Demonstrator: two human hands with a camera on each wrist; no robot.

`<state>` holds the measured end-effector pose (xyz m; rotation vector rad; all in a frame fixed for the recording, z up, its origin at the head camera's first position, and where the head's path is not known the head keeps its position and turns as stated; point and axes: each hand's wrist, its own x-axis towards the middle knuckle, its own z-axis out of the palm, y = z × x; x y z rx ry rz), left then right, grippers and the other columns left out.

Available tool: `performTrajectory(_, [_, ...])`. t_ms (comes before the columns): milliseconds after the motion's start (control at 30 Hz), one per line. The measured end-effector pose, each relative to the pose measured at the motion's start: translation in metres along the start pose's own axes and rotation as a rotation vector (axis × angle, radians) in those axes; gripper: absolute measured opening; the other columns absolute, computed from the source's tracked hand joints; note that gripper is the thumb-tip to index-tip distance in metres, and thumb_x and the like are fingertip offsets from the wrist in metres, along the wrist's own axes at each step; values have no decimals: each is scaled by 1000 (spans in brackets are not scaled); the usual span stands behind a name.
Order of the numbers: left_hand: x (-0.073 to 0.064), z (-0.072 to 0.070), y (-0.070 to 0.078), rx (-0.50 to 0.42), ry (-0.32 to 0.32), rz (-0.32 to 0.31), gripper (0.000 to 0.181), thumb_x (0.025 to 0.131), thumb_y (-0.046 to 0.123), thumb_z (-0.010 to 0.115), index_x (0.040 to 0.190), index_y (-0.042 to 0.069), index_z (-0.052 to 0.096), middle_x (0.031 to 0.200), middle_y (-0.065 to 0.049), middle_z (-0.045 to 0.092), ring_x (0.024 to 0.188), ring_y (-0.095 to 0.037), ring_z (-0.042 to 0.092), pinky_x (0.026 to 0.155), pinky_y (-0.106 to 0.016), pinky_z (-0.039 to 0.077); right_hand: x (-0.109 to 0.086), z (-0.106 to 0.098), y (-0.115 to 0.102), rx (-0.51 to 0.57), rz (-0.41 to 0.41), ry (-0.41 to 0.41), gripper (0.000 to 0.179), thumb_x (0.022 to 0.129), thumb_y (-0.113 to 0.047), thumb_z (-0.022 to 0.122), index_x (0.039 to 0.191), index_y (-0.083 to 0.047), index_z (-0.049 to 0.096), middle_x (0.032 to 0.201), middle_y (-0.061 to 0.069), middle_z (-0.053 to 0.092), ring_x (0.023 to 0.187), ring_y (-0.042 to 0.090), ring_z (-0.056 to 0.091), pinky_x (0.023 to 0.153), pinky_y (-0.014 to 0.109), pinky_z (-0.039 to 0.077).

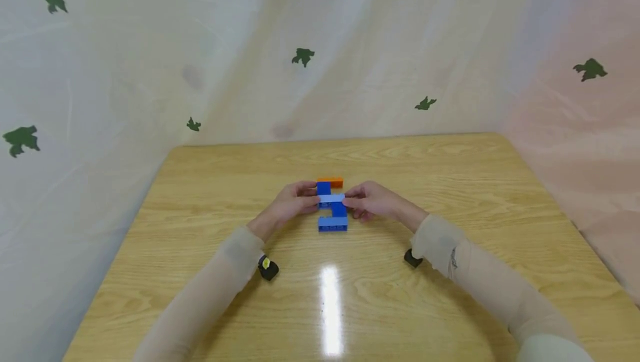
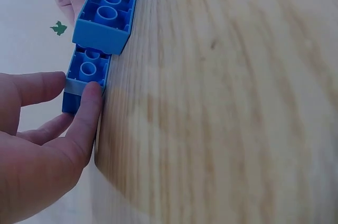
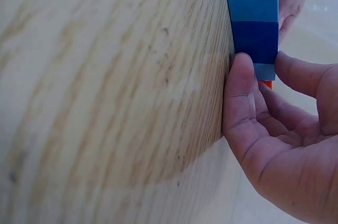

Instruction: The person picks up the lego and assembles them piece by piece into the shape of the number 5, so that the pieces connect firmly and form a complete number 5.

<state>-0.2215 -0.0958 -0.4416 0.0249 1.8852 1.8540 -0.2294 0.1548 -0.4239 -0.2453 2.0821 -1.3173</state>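
A row of joined toy building bricks lies on its side on the table, zigzagging like a figure 5. At the far end is an orange brick [image 1: 336, 182], then a dark blue brick [image 1: 323, 189], a light blue brick [image 1: 331, 199] across the middle, another dark blue brick [image 3: 255, 42] and a light blue brick [image 2: 100, 31] nearest the person, its hollow underside facing them. My left hand [image 1: 292, 201] pinches the left end of the middle light blue brick. From the other side, my right hand [image 1: 372, 201] pinches that brick's right end, thumb and fingers curled around it.
The wooden table [image 1: 240, 317] carries a bright light reflection in front of the bricks. Behind it hangs a pale cloth [image 1: 360, 84] with green leaf-like prints. Small black devices [image 1: 268, 268] sit under both wrists, close over the tabletop.
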Motion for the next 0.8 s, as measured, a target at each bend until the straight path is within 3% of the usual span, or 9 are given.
performTrajectory(300, [4, -1, 2, 14, 26, -3, 56, 99, 1, 64, 150, -3, 41, 143, -24, 50, 125, -34, 58, 97, -36, 55, 1, -2, -3, -12, 2, 14, 39, 105, -21, 60, 136, 1, 59, 102, 12, 67, 79, 22, 63, 69, 32, 60])
performTrajectory(400, [2, -2, 3, 53, 28, 15, 59, 99, 3, 64, 152, -2, 37, 141, -24, 50, 122, -35, 59, 96, -37, 55, -2, -5, -4, -54, -10, -7, 41, 105, -22, 58, 139, 1, 57, 109, 14, 67, 85, 24, 65, 73, 34, 61])
performTrajectory(467, [-3, -4, 6, 172, 31, 57, 60, 100, 8, 65, 152, 0, 37, 139, -21, 52, 120, -34, 60, 94, -38, 56, -7, -11, -8, -115, -34, -22, 44, 106, -24, 56, 142, 1, 54, 117, 16, 66, 93, 26, 67, 78, 37, 61])
performTrajectory(567, [-13, -12, 14, 415, 34, 169, 57, 101, 17, 64, 150, 2, 40, 136, -19, 55, 118, -32, 60, 95, -41, 56, -18, -25, -16, -222, -88, -17, 48, 108, -27, 53, 147, 1, 49, 133, 18, 61, 112, 34, 64, 89, 45, 59])
performTrajectory(633, [-20, -20, 23, 566, 46, 257, 53, 102, 21, 63, 148, 3, 44, 136, -19, 56, 119, -32, 59, 97, -44, 54, -26, -36, -21, -306, -134, 24, 50, 108, -31, 50, 148, 0, 48, 139, 18, 58, 122, 36, 59, 97, 50, 54])
performTrajectory(800, [-37, -47, 43, 840, 86, 422, 47, 103, 25, 61, 144, 4, 51, 141, -18, 55, 124, -38, 56, 104, -52, 48, -41, -59, -26, -532, -241, 155, 50, 110, -34, 45, 150, -4, 47, 148, 17, 52, 136, 39, 47, 111, 57, 39])
